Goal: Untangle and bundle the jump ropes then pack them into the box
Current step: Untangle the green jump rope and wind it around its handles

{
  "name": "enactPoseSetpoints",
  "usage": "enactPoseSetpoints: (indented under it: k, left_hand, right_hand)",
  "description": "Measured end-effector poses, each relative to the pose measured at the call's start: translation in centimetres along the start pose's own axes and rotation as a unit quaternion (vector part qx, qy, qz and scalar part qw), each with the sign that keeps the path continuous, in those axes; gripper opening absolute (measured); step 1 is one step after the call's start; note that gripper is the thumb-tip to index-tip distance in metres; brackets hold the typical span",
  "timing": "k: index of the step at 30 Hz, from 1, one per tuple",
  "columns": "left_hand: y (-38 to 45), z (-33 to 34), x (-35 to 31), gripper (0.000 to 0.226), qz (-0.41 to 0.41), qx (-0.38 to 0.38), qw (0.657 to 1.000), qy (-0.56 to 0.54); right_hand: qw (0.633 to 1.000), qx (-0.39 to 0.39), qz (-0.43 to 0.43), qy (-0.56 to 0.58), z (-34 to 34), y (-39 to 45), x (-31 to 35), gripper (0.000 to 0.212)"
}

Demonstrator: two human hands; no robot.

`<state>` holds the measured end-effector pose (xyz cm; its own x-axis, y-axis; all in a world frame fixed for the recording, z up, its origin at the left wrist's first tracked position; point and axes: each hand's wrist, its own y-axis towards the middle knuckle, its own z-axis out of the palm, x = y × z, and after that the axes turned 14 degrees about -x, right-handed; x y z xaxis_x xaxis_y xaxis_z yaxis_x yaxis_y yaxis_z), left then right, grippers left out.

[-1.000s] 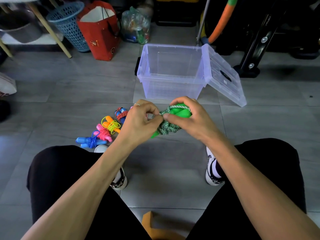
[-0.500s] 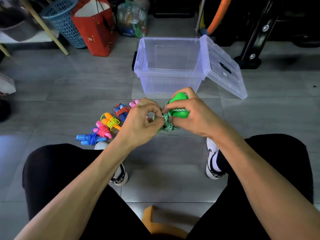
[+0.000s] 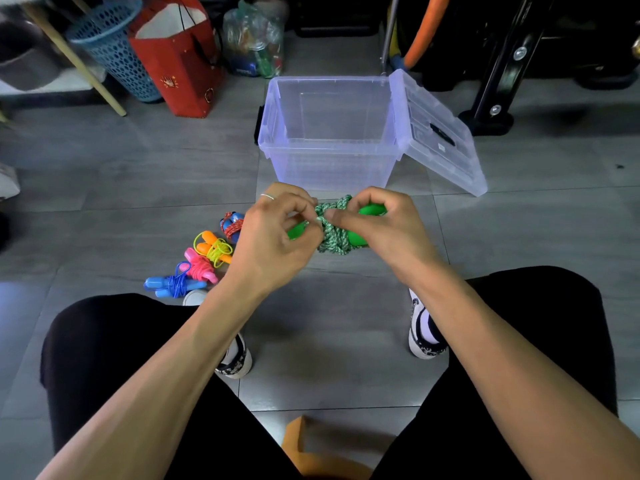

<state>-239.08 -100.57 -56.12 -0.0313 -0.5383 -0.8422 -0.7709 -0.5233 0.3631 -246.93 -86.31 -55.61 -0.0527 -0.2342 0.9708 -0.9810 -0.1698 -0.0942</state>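
Note:
I hold a green jump rope [image 3: 334, 233] between my knees, its green-and-white cord wound around the two green handles. My right hand [image 3: 377, 225] grips the handles, thumb pressed on the wound cord. My left hand [image 3: 280, 237] pinches the cord at the bundle's left side. Bundled ropes lie on the floor to the left: a blue one [image 3: 173, 284], a pink one [image 3: 200, 268], an orange one with yellow cord [image 3: 214, 249] and a blue one with red cord [image 3: 232, 225]. The clear plastic box [image 3: 332, 161] stands open just beyond my hands, nothing visible inside.
The box lid [image 3: 438, 133] leans against the box's right side. A red paper bag [image 3: 180, 57], a blue basket [image 3: 114, 46] and a plastic bag [image 3: 254, 36] stand at the back left. A black machine base [image 3: 491, 112] is at the back right. My shoes [image 3: 424, 327] rest on grey tiles.
Both hands turned the green bundle so the handles now lie nearly level. My left fingers shifted along the cord at the bundle's left side. The view tilted slightly.

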Motion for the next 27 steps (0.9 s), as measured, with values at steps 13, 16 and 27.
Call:
enactPoseSetpoints:
  k: [13,16,27]
  left_hand:
    - [0.7,-0.6,-0.1,0.012,-0.032,-0.072,0.997,0.001]
    - [0.9,-0.7,-0.2,0.017,-0.057,-0.075,0.996,0.003]
    - [0.4,-1.7,0.9,0.019,-0.056,0.062,0.989,0.124]
  right_hand:
    - [0.998,-0.019,-0.052,-0.010,1.1,-0.1,1.0,0.025]
    - [0.997,-0.034,-0.067,-0.019,1.5,0.1,1.0,0.026]
    - [1.000,-0.019,0.017,0.008,1.2,0.5,0.8,0.040]
